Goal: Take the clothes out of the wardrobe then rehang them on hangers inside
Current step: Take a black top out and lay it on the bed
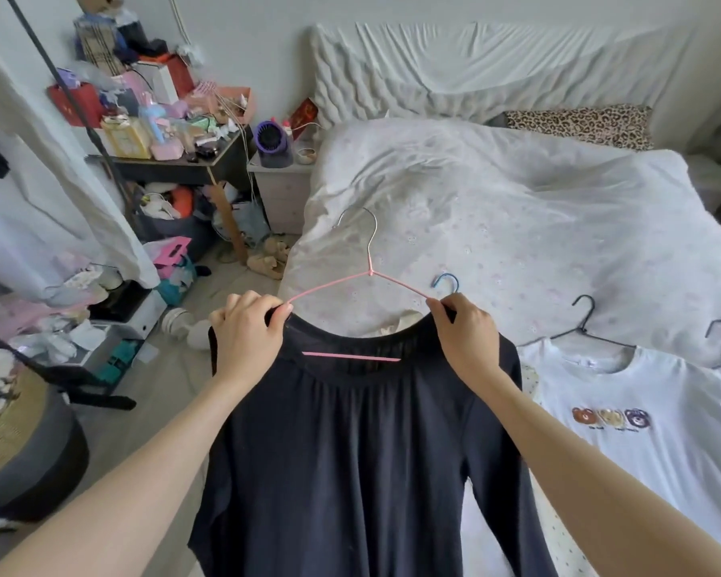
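1. Bedding covers the bed [517, 226] that spreads beyond our fingers, white and rumpled.
2. Black top [350, 451] hangs down below our fingers, its shoulders pinched in both of our hands and its neckline stretched between them.
3. White T-shirt [642, 410] lies flat on the bed to the right of our right fingers, on a dark hanger [583, 326], with three small bear heads printed on the chest.
4. Left hand [248, 326] curls its fingers over the top's left shoulder and grips it together with the wire there.
5. Right hand [465, 331] grips the other shoulder likewise, fingers closed on cloth and wire.
6. Pink hanger [369, 273] rises between our fingers, its hook above them and its lower bar showing inside the neckline.
7. Blue hook [448, 281] peeks up just beyond our right fingertips.
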Action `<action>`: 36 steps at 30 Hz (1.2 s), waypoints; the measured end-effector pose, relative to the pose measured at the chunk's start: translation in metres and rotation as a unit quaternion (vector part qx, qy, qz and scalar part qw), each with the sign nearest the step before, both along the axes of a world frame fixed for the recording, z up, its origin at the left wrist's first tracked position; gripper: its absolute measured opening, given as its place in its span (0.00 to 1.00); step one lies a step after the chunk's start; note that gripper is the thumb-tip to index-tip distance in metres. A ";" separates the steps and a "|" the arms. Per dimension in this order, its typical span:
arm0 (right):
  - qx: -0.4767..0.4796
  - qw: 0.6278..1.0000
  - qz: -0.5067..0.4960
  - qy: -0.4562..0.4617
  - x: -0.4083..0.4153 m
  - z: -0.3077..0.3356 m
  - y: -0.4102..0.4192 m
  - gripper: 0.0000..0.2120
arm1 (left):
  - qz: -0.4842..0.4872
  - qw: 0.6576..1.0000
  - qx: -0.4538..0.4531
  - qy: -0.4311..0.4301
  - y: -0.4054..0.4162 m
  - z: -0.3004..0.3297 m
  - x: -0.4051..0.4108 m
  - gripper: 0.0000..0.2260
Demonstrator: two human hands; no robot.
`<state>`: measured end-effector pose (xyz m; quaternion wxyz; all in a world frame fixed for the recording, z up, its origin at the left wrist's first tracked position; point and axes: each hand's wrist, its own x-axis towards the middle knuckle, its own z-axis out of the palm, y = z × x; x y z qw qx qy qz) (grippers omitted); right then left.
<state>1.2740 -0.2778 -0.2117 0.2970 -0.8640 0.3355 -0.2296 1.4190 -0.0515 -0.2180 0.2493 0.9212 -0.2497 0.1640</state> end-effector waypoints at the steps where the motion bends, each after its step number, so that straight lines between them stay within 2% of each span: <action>1: 0.000 1.000 -0.003 0.001 0.011 -0.012 -0.007 0.15 | 0.004 1.000 0.001 0.012 -0.010 -0.011 0.012 0.08; 7: 0.012 0.999 -0.016 0.045 0.056 -0.086 -0.036 0.16 | 0.000 0.997 0.020 0.075 -0.048 -0.092 0.061 0.08; 11: 0.031 0.997 -0.024 0.068 0.080 -0.137 -0.052 0.16 | -0.016 0.995 0.038 0.086 -0.066 -0.153 0.084 0.08; 17: 0.016 0.995 -0.063 0.078 0.116 -0.174 -0.079 0.14 | -0.034 0.998 0.034 0.043 -0.101 -0.186 0.126 0.11; 24: -0.021 0.988 -0.055 0.143 0.128 -0.228 -0.094 0.13 | -0.036 0.989 0.079 0.116 -0.115 -0.240 0.139 0.10; 31: -0.072 0.986 -0.047 0.143 0.119 -0.237 -0.091 0.11 | -0.097 0.976 0.148 0.128 -0.109 -0.236 0.141 0.12; 36: -0.070 0.965 0.030 0.251 0.089 -0.212 -0.080 0.21 | -0.114 0.949 0.237 0.171 -0.086 -0.214 0.127 0.19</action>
